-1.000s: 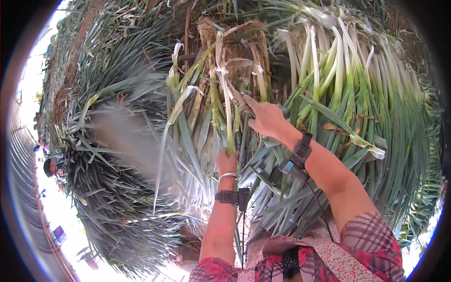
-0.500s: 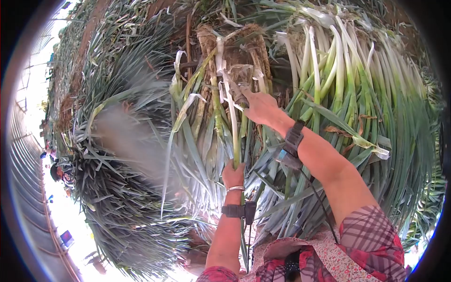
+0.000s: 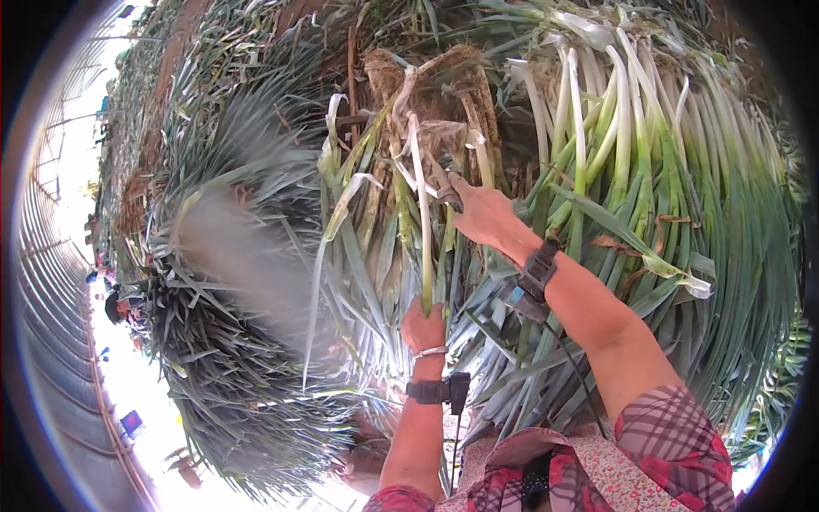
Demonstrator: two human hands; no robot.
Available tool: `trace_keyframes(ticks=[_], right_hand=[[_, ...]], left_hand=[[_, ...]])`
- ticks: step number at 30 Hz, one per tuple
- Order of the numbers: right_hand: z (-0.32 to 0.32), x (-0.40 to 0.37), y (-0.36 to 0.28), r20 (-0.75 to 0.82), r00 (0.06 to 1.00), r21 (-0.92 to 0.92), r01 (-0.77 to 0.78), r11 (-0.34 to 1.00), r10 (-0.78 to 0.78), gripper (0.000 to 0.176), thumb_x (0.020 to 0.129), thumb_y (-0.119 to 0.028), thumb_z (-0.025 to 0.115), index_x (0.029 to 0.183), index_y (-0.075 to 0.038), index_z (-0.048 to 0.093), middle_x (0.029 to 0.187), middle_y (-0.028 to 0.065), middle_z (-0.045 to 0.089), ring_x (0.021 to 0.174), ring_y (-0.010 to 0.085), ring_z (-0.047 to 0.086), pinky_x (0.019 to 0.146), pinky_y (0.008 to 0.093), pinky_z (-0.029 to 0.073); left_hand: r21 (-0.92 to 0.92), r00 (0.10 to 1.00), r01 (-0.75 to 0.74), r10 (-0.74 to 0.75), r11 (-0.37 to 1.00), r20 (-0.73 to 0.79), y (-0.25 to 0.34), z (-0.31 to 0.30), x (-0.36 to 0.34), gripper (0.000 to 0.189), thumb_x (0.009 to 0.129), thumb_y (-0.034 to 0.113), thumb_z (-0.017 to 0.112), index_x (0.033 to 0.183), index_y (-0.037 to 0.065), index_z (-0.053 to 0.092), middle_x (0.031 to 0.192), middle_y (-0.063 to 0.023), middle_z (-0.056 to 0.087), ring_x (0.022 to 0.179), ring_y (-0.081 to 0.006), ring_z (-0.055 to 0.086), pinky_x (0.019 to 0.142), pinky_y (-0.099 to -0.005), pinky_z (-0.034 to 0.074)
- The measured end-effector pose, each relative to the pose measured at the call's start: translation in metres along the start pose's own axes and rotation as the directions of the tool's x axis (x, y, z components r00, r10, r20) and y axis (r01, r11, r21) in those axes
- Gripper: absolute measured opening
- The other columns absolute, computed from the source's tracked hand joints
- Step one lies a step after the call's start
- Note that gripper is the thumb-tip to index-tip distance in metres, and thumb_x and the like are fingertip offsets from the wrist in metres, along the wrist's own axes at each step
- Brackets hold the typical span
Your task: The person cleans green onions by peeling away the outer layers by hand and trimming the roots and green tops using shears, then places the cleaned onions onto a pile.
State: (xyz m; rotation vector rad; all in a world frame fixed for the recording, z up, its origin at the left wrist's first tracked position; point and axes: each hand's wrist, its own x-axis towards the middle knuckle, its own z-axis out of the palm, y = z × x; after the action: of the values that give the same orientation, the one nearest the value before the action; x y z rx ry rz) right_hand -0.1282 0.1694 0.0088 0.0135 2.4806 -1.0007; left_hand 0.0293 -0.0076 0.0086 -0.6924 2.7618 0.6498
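My left hand (image 3: 424,331) is closed around the green lower part of a green onion (image 3: 423,205), whose bare white end points away from me. Just right of this stalk is my right hand (image 3: 486,213), with brownish coverings on its fingers. Those fingers are bent together; whether a peeled strip lies between them I cannot make out. Under and beyond both hands lie loose leaves and withered outer skins (image 3: 341,209), partly over a rough, straw-coloured frame-like object (image 3: 461,58).
On the right lies a thick row of green onions (image 3: 623,136) with white ends pointing away. A large heap of green leaves (image 3: 247,375) fills the left side. A cable (image 3: 576,367) hangs by my right forearm. Farther left, a person (image 3: 115,307) shows beside a ribbed wall (image 3: 51,316).
My right hand has drawn back a little toward me, and its fingers have moved off the white stalk to its right. My left hand keeps its hold.
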Motion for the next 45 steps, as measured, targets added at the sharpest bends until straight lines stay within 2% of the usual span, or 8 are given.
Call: trace_keyframes(ticks=[17, 26, 30, 33, 35, 37, 40, 45], right_hand=[[-0.044, -0.022, 0.018, 0.137, 0.991, 0.219, -0.027, 0.975, -0.004, 0.07, 0.071, -0.02, 0.058, 0.138, -0.013, 0.038, 0.107, 0.0217, 0.062, 0.097, 0.0379, 0.06, 0.085, 0.0416, 0.048], [-0.225, -0.166, 0.096, -0.692, 0.678, 0.236, -0.111, 0.965, 0.248, 0.059, 0.077, 0.002, 0.053, 0.134, -0.011, 0.046, 0.107, 0.0083, 0.062, 0.095, 0.0126, 0.056, 0.083, 0.0279, 0.047], [-0.214, -0.184, 0.098, -0.565, 0.818, 0.155, -0.025, 0.988, 0.109, 0.067, 0.074, 0.005, 0.055, 0.137, -0.014, 0.042, 0.101, 0.0052, 0.062, 0.092, 0.0124, 0.057, 0.081, 0.027, 0.048], [-0.17, -0.163, 0.075, -0.225, 0.969, 0.048, 0.114, 0.992, -0.1, 0.07, 0.072, -0.001, 0.056, 0.139, -0.017, 0.039, 0.099, 0.0107, 0.064, 0.086, 0.0245, 0.062, 0.08, 0.0343, 0.05], [-0.145, -0.147, 0.067, 0.058, 0.994, -0.062, 0.097, 0.993, -0.093, 0.07, 0.072, -0.008, 0.056, 0.139, -0.016, 0.037, 0.096, 0.0162, 0.064, 0.084, 0.0331, 0.062, 0.077, 0.0403, 0.05], [-0.128, -0.13, 0.064, 0.203, 0.977, -0.056, 0.072, 0.996, -0.059, 0.07, 0.072, -0.012, 0.055, 0.139, -0.014, 0.036, 0.094, 0.0188, 0.063, 0.084, 0.0366, 0.061, 0.075, 0.0431, 0.05], [-0.116, -0.115, 0.067, 0.281, 0.96, -0.244, 0.081, 0.966, -0.009, 0.068, 0.073, -0.016, 0.055, 0.138, -0.008, 0.036, 0.086, 0.02, 0.063, 0.081, 0.0374, 0.061, 0.072, 0.0446, 0.048], [-0.095, -0.106, 0.079, 0.202, 0.979, -0.213, 0.004, 0.977, 0.04, 0.066, 0.075, -0.017, 0.055, 0.137, -0.004, 0.036, 0.082, 0.0198, 0.063, 0.077, 0.0395, 0.06, 0.071, 0.0464, 0.048]], left_hand=[[-0.284, 0.996, -0.027, 0.052, 0.959, 0.078, 0.078, -0.045, -0.049, 0.032, 0.073, 0.02, 0.068, 0.098, 0.003, 0.064, 0.072, -0.0178, 0.061, 0.062, -0.0331, 0.059, 0.062, -0.0394, 0.046], [-0.697, 0.796, -0.238, 0.547, 0.676, 0.259, 0.278, 0.06, -0.047, 0.038, 0.078, 0.021, 0.065, 0.106, -0.004, 0.058, 0.095, -0.0161, 0.061, 0.088, -0.0238, 0.059, 0.078, -0.0356, 0.045], [-0.374, 0.635, -0.591, 0.698, 0.715, 0.33, 0.297, 0.093, -0.094, 0.042, 0.078, 0.024, 0.066, 0.108, -0.004, 0.055, 0.108, -0.0181, 0.056, 0.105, -0.0291, 0.052, 0.092, -0.0388, 0.04], [-0.884, 0.585, -0.264, 0.793, 0.385, 0.171, 0.258, 0.077, -0.105, 0.029, 0.079, 0.022, 0.064, 0.099, 0.001, 0.062, 0.096, -0.0196, 0.063, 0.094, -0.0338, 0.06, 0.082, -0.0415, 0.046], [-0.724, 0.354, -0.288, 0.772, 0.627, 0.528, 0.215, 0.035, -0.066, 0.022, 0.078, 0.016, 0.063, 0.095, 0.002, 0.064, 0.091, -0.0178, 0.064, 0.089, -0.0316, 0.062, 0.08, -0.0397, 0.048], [-0.551, 0.603, -0.428, 0.681, 0.716, 0.416, 0.134, 0.065, -0.028, 0.017, 0.079, 0.011, 0.062, 0.091, 0.001, 0.066, 0.082, -0.014, 0.066, 0.072, -0.0223, 0.063, 0.067, -0.0334, 0.049], [-0.543, 0.958, 0.033, 0.127, 0.839, 0.255, 0.083, 0.079, 0.057, 0.024, 0.079, 0.018, 0.063, 0.088, -0.004, 0.066, 0.077, -0.0152, 0.067, 0.069, -0.0196, 0.063, 0.067, -0.0295, 0.049], [-0.042, 0.956, 0.002, 0.01, 0.999, 0.292, 0.087, 0.187, 0.15, 0.079, 0.065, 0.047, 0.075, 0.12, -0.003, 0.05, 0.111, -0.0268, 0.058, 0.107, -0.0358, 0.057, 0.092, -0.0398, 0.043]])
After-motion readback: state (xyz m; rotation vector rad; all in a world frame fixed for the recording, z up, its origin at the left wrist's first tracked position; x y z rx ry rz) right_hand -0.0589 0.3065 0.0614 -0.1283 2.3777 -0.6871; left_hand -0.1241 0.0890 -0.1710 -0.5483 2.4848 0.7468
